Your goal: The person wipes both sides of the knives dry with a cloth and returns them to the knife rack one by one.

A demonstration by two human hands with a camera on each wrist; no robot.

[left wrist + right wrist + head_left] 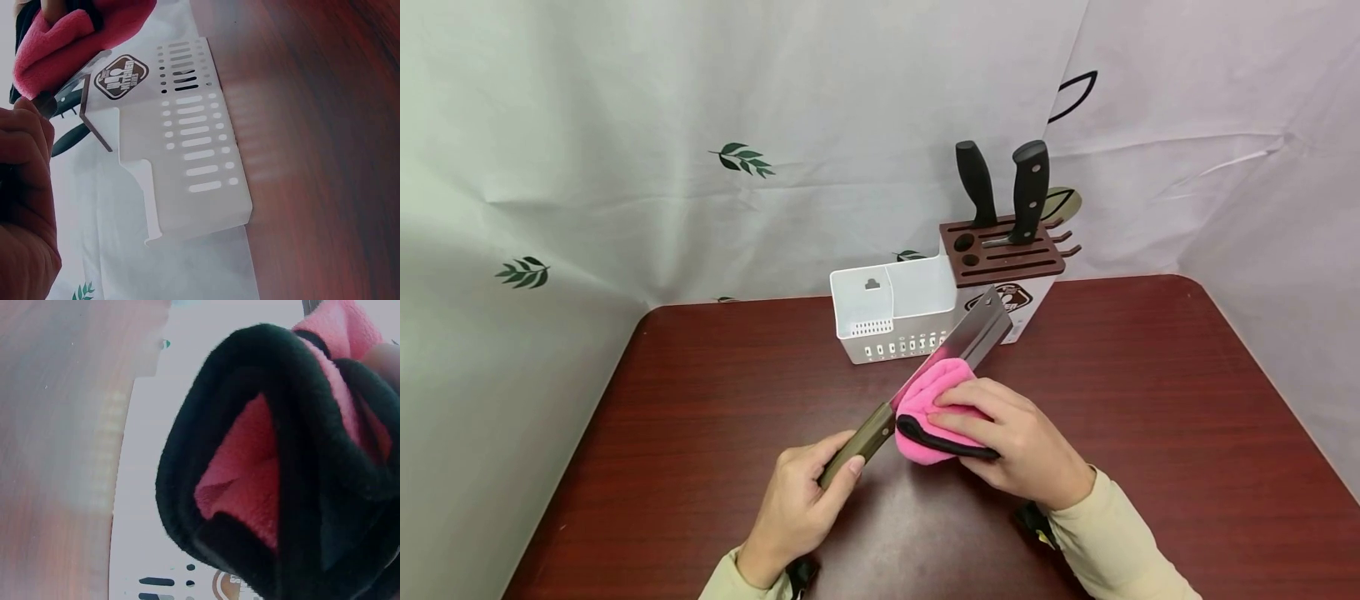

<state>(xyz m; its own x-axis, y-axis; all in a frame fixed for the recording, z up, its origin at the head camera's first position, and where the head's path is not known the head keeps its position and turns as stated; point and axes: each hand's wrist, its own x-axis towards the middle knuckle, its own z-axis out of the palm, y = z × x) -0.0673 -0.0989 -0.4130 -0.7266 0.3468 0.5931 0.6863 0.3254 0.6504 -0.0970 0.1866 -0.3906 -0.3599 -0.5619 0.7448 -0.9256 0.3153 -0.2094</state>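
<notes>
A cleaver (987, 330) with a broad steel blade and an olive-brown handle is held up over the table, tip pointing away to the right. My left hand (808, 493) grips its handle, thumb along the near side. Folded around the blade near the handle is a pink cloth (928, 396) with black edging, which my right hand (1026, 433) holds with bent fingers. The cloth hides part of the blade. In the right wrist view the bunched cloth (244, 481) fills much of the picture. The left wrist view shows my left hand (25, 200) at its edge.
Behind the blade stands a white knife holder with a brown slotted top (1007, 262), two black-handled knives (1030, 187) in it and hooks at its right. A white perforated basket (895, 333) adjoins it on the left. A pale curtain (820, 125) hangs behind the dark red table (700, 417).
</notes>
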